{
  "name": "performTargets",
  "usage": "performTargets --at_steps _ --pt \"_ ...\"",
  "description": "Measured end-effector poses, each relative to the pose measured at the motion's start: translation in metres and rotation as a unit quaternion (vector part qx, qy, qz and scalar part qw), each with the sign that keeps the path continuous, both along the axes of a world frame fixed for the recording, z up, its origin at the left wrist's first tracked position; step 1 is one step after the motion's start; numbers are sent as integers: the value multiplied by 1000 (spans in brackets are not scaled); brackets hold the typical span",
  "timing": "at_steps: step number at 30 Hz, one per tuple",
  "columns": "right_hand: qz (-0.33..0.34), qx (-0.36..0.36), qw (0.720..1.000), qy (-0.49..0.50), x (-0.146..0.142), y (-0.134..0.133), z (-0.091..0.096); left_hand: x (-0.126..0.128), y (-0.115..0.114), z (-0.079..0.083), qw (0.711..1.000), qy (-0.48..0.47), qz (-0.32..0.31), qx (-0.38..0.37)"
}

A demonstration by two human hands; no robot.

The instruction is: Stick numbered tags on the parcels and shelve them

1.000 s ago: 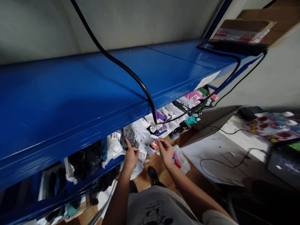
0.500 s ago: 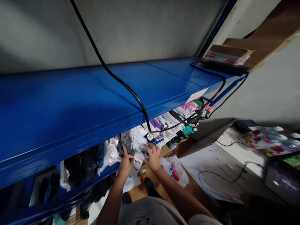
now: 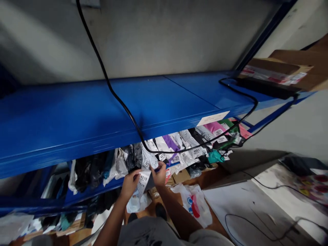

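Note:
My left hand [image 3: 130,182] and my right hand [image 3: 159,174] both reach to the front of a blue shelf [image 3: 84,112]. Between them hangs a white package with a number label [image 3: 142,180]. The left hand's fingers pinch its left edge, and the right hand's fingers are closed on its upper right corner. Just above stand a grey bag [image 3: 134,158] and more white labelled packages [image 3: 179,150], packed in a row under the shelf board.
A black cable [image 3: 120,100] runs across the shelf top to a black device [image 3: 266,89] under a cardboard box [image 3: 276,70]. A white plastic bag with a red and blue print [image 3: 193,203] lies on the wooden floor. More bags fill the lower shelf [image 3: 84,171].
The view has swung upward and left. Both hands have closed in on the labelled white package; the right hand moved left from the bags onto its corner.

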State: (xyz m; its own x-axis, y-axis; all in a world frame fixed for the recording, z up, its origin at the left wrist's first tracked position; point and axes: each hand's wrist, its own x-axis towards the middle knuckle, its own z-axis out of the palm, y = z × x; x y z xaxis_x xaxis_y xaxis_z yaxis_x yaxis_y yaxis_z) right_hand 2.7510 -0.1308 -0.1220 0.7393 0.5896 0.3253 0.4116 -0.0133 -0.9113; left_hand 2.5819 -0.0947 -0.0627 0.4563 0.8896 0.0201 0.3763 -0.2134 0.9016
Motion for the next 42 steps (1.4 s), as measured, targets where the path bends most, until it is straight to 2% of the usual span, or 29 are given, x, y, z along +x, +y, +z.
performTargets --at_steps 1,3,5,7,10,13,15,17,19,22,25,29,31,34,36,38,39,40,42 --pt "16 8 1000 16 0 -9 5 1 -6 2 1000 -9 9 0" --pt "106 17 993 55 -3 -32 16 3 -18 4 999 -29 23 0" --pt "238 13 964 115 -8 -54 25 4 -29 5 998 -41 39 -8" --pt "314 10 936 160 -12 -70 30 6 -37 6 998 -40 43 -18" --pt "302 15 940 157 -12 -77 30 16 -39 14 1000 -24 6 -2" --pt "214 20 967 139 -1 -71 23 40 -27 28 991 16 -59 118" --pt "180 22 973 142 10 -67 18 62 -12 35 963 92 -107 230" --pt "208 15 968 138 22 -65 13 80 5 37 922 195 -138 305" --pt "251 23 960 119 33 -62 6 89 19 33 893 270 -139 334" --pt "258 49 961 93 46 -53 -7 82 28 24 885 295 -112 341" --pt "239 41 966 88 52 -44 -17 70 23 15 893 284 -63 342" --pt "248 44 965 76 54 -45 -16 76 14 8 901 270 1 340" --pt "256 52 963 73 52 -52 -10 87 13 9 902 263 -12 342" --pt "277 63 956 71 47 -63 -1 93 16 23 889 267 -44 369" --pt "318 68 943 69 41 -66 7 86 20 35 881 291 29 373" --pt "366 78 925 61 34 -63 16 72 24 43 874 328 139 331" --pt "387 88 916 56 30 -59 22 65 26 45 871 346 161 308" --pt "403 98 909 51 25 -54 28 57 28 44 871 360 152 297" --pt "420 116 899 39 15 -42 44 43 31 40 875 368 55 311"
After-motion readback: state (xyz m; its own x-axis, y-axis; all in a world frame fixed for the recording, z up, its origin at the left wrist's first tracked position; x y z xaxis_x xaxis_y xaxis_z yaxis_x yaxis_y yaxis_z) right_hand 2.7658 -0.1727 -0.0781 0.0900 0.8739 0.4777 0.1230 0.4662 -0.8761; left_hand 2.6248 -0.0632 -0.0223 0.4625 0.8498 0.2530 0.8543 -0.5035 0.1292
